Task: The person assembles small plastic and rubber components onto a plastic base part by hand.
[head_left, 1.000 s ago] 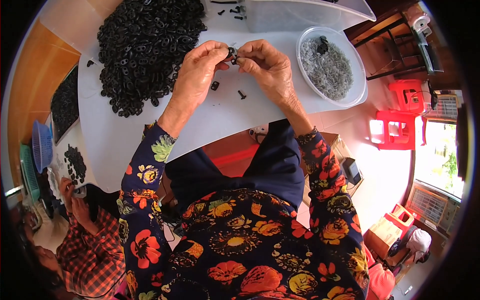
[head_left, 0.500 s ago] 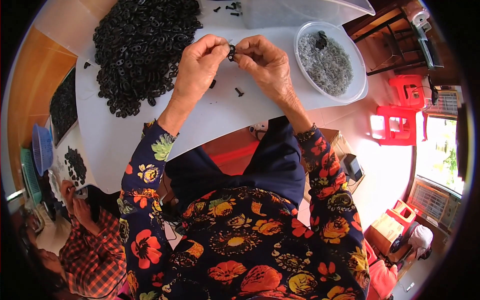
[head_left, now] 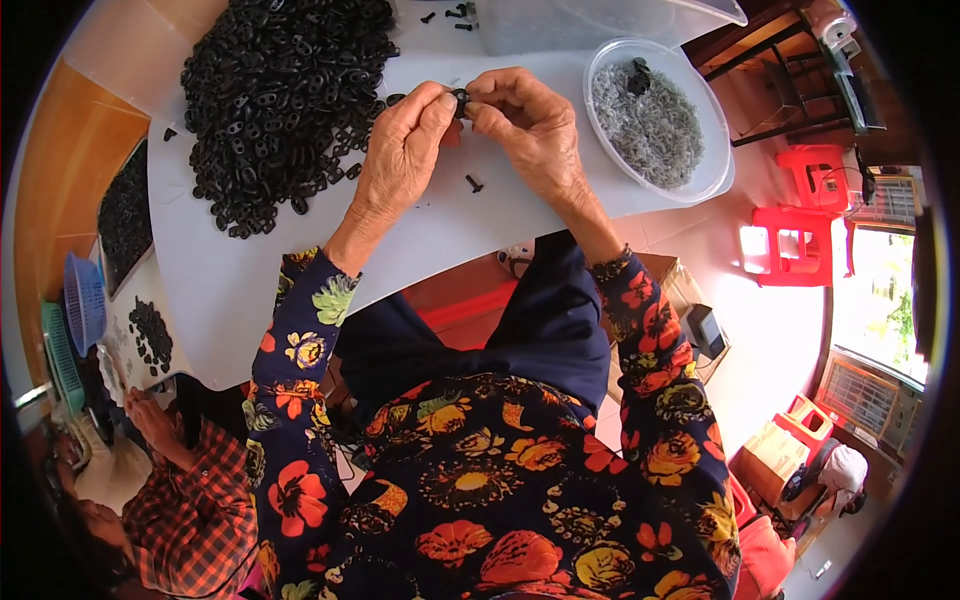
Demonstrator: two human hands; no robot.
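Observation:
Between my two hands, over the white table (head_left: 300, 270), is a small black plastic part (head_left: 460, 99) with holes. My left hand (head_left: 405, 140) pinches it from the left, thumb against fingers. From the other side, my right hand (head_left: 527, 125) closes thumb and fingertips on its right edge. Fingertips cover much of the part, so its exact shape is hard to see. A large pile of black two-holed plastic pieces (head_left: 275, 110) lies left of my hands. Below them on the tabletop rests one short black pin (head_left: 474, 184). To the right stands a round clear tub (head_left: 720, 185) of small translucent pieces (head_left: 650, 125).
Behind the tub is a clear plastic bin (head_left: 580, 25), with several loose black pins (head_left: 460, 14) beside it. At lower left, a person in a checked shirt (head_left: 195, 510) works near a smaller black pile (head_left: 150, 335). Red stools (head_left: 795, 245) stand at right.
The black part has turned between my fingers, and my left hand has shifted slightly down. The co-worker's hands have moved a little lower.

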